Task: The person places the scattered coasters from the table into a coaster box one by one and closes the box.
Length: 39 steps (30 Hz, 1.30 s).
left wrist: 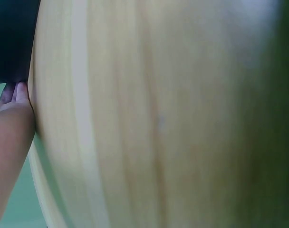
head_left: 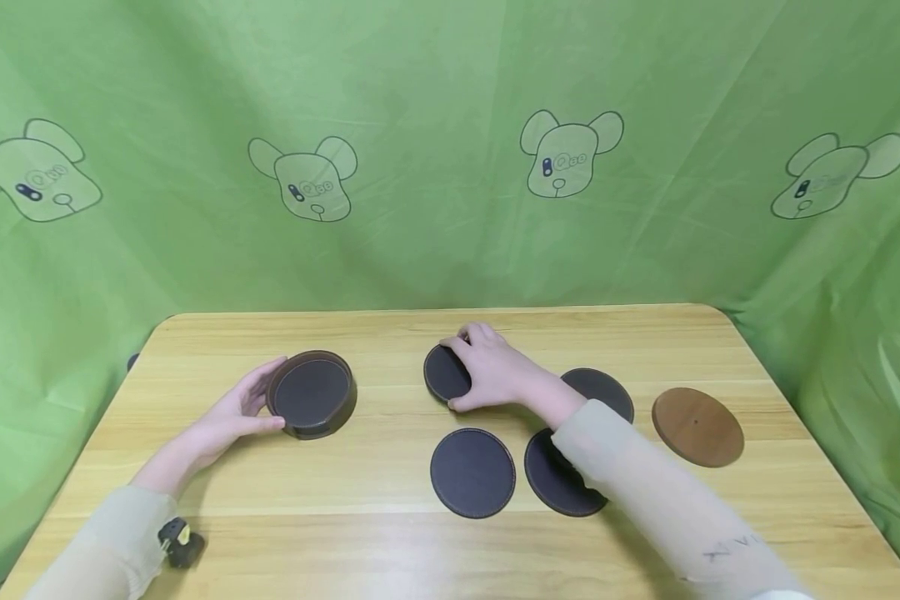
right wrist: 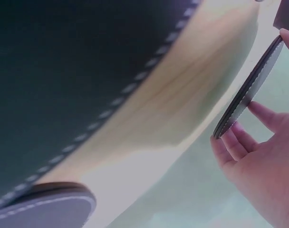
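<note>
My left hand holds the side of a round dark-brown coaster holder, thumb at its near side and fingers round its far left. Inside the holder lies a dark stitched coaster; anything under it is hidden. My right hand grips a round black coaster by its edges, right of the holder. In the right wrist view this coaster shows edge-on between thumb and fingers; whether it is off the table I cannot tell. The left wrist view shows only part of the left hand against the dark holder.
A dark coaster lies nearest the middle. Two more, a near coaster and a far coaster, are partly under my right forearm. A brown round disc lies at the right. A green printed curtain hangs behind the wooden table.
</note>
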Available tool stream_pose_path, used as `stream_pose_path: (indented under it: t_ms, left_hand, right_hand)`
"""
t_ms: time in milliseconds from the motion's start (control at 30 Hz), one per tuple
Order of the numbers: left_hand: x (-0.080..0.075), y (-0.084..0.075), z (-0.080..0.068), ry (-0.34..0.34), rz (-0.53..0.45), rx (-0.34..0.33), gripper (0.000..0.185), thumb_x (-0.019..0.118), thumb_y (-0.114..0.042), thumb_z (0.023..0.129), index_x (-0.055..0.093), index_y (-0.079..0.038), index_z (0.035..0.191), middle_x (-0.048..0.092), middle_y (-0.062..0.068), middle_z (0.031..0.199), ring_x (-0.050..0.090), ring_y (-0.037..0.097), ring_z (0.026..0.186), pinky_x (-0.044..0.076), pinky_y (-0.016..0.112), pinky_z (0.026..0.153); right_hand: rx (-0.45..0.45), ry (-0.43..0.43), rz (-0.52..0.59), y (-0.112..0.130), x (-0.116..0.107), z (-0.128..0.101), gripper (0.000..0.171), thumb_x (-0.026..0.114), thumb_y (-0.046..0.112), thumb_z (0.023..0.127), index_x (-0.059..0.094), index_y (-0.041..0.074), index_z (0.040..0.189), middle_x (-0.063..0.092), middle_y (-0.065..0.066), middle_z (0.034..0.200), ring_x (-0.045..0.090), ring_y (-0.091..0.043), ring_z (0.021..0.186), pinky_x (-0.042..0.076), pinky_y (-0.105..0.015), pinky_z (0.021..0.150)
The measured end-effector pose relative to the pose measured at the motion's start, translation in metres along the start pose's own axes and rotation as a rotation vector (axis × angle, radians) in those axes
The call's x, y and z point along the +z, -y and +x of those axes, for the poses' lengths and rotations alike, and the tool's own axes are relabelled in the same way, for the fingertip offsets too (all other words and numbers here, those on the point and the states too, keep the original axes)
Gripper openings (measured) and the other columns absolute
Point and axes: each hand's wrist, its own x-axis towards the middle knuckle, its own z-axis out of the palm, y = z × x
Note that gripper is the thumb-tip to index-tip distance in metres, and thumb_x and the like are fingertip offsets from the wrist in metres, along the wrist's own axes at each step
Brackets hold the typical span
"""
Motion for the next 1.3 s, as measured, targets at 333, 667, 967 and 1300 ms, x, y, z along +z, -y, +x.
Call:
stream_pose_path:
  t_ms: [333, 667, 967, 1300]
  left_hand:
    - [0.000, 0.002, 0.000, -0.003, 0.001, 0.000, 0.097, 0.073, 0.006, 0.090, 0.014, 0.003, 0.167, 0.019, 0.034, 0.170, 0.048, -0.014, 0.134, 0.035, 0.001, 0.109]
    - [-0.001, 0.003, 0.001, 0.001, -0.001, -0.001, 0.097, 0.073, 0.007, 0.091, 0.014, 0.004, 0.167, 0.017, 0.035, 0.170, 0.048, -0.014, 0.134, 0.034, 0.001, 0.109]
    - [-0.002, 0.003, 0.001, 0.005, 0.000, -0.006, 0.098, 0.073, 0.006, 0.090, 0.013, 0.004, 0.167, 0.015, 0.037, 0.170, 0.048, -0.014, 0.133, 0.035, 0.000, 0.109]
    - [-0.001, 0.002, 0.001, -0.001, 0.003, -0.007, 0.097, 0.073, 0.006, 0.091, 0.014, 0.004, 0.167, 0.017, 0.036, 0.169, 0.048, -0.013, 0.134, 0.035, 0.001, 0.109]
  right_hand:
    - [-0.045, -0.023, 0.023, 0.020, -0.007, 0.016, 0.096, 0.088, 0.046, 0.075, 0.051, 0.007, 0.155, 0.050, -0.021, 0.142, 0.046, -0.037, 0.132, 0.047, -0.053, 0.112]
    - [-0.078, -0.017, 0.038, 0.039, -0.011, 0.030, 0.095, 0.086, 0.047, 0.077, 0.049, 0.010, 0.156, 0.048, -0.020, 0.145, 0.043, -0.036, 0.137, 0.046, -0.052, 0.114]
    - [-0.116, -0.027, 0.047, 0.058, -0.013, 0.041, 0.094, 0.087, 0.047, 0.076, 0.050, 0.011, 0.154, 0.048, -0.020, 0.146, 0.044, -0.035, 0.135, 0.045, -0.052, 0.116]
    - [-0.162, -0.036, 0.055, 0.079, -0.008, 0.053, 0.093, 0.087, 0.048, 0.075, 0.051, 0.011, 0.153, 0.049, -0.018, 0.145, 0.044, -0.033, 0.135, 0.045, -0.050, 0.116]
